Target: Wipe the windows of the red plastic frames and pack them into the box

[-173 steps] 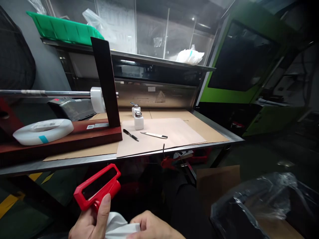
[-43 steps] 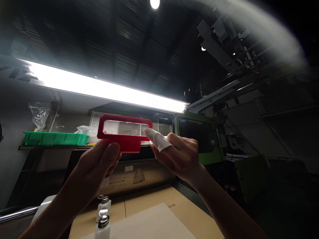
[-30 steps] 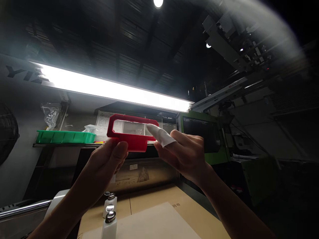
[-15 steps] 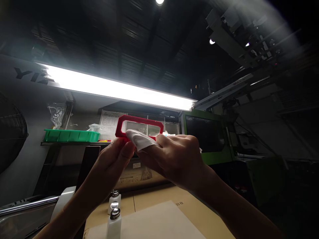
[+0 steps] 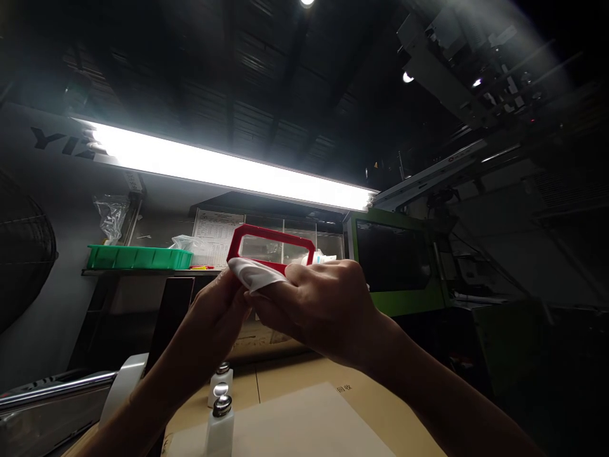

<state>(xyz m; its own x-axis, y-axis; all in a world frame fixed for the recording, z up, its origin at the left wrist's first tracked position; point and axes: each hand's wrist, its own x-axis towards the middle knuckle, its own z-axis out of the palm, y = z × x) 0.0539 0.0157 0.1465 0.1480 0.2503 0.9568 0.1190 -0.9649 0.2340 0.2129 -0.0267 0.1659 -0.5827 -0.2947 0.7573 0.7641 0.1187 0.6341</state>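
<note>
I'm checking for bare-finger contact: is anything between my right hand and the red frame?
Yes: the white cloth covers the leading finger of your right hand, between it and the red frame, at the frame's lower left. Whether your other fingers touch the frame is hidden.

Shows bare left hand and bare right hand, with rounded knuckles at right and bare forearms widening toward the near side.

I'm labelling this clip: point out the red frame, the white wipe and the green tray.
Red frame [image 5: 276,236], head view: its top bar.
White wipe [image 5: 257,274], head view: its creased middle.
Green tray [image 5: 137,258], head view: its front wall.
</note>
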